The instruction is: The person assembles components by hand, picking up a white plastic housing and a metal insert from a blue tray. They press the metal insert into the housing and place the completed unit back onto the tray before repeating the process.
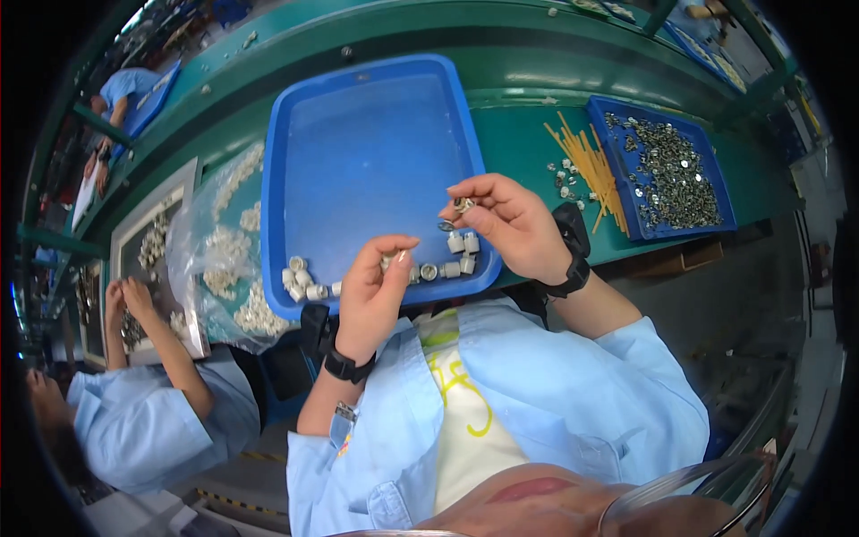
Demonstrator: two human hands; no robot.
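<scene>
One small metal piece (463,204) pinched between the right hand's (523,234) thumb and forefinger, above the big tray (274,179); a second, metal disc (446,225), just below it, hold unclear. Left hand (369,291) nearly closed on one pale piece (386,261), over tray's near side. Step looks like mating metal with pale part; next move probably calls for bringing both together, aligned. White cylinders (449,269) inside tray: about a dozen visible, others possibly hidden. Right of tray: one smaller bin (727,217), metal parts (676,170) uncountable.
</scene>
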